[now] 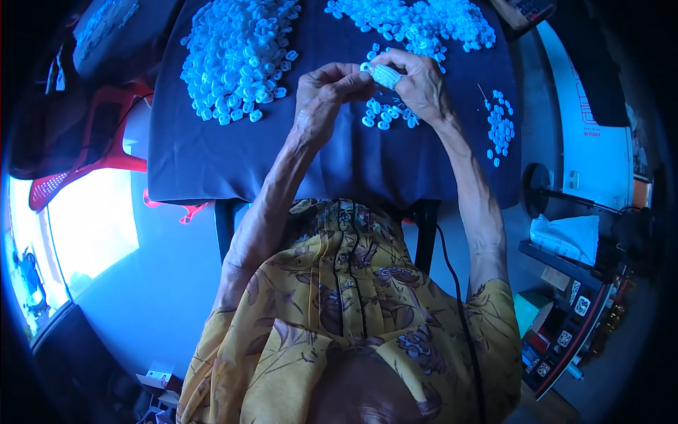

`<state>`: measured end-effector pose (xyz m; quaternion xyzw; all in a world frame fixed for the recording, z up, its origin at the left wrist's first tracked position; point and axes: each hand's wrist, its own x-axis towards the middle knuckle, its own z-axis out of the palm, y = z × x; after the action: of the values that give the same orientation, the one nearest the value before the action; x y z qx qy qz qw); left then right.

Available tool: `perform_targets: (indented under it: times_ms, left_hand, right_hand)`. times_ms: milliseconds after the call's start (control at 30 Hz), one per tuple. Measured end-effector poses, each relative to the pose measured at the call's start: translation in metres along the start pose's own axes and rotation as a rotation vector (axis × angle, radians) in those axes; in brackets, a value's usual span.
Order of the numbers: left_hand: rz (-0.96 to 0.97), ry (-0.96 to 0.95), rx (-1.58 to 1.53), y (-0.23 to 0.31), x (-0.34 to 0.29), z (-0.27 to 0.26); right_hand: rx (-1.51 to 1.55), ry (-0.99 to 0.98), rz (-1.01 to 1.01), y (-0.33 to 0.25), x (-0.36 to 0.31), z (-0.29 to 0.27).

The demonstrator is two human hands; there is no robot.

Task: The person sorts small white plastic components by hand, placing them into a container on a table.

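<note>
Above the dark-covered table, my right hand (426, 88) is closed round a short row of small white ribbed pieces (385, 75), packed side by side. My left hand (323, 95) meets it from the left, thumb and fingers pinched at the row's left end, where one small piece with a hole (366, 67) shows. Whether the left fingers hold a piece or a thread is too small to make out. Just below the hands lie several loose white oval pieces (383, 113), with a few more beyond them.
A large heap of white pieces (236, 60) covers the table's far left; another heap (424, 25) lies at the far right. A small cluster (500, 127) sits near the right edge of the dark cloth (339, 166). A red chair (106, 134) stands left, a loaded shelf (565, 311) right.
</note>
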<state>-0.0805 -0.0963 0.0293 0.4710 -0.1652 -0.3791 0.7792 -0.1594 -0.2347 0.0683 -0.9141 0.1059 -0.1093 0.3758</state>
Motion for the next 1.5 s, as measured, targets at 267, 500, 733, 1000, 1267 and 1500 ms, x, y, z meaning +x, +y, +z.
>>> perform_targets:
  times_ms: [267,500,733,1000,1267,1500]
  left_hand:
    - [0.065,0.093,0.045,-0.011,0.008,-0.008]
    - [-0.050,0.169,-0.104,-0.015,0.014,-0.012]
    - [-0.049,0.164,-0.124,-0.013,0.013,-0.017]
    - [-0.062,0.178,-0.095,-0.016,0.011,-0.013]
    - [-0.061,0.182,-0.101,-0.011,0.004,-0.012]
    - [-0.089,0.105,-0.175,-0.003,-0.004,0.001]
  right_hand:
    - [0.435,0.176,0.230,0.006,0.006,0.011]
    - [-0.320,-0.071,-0.022,0.068,0.012,0.050]
    - [-0.331,-0.140,-0.030,0.046,-0.004,0.031]
    - [-0.412,-0.048,-0.298,0.049,-0.050,0.059]
    - [-0.235,0.076,-0.215,0.037,-0.045,0.051]
    - [0.446,0.119,0.099,0.014,-0.018,0.016]
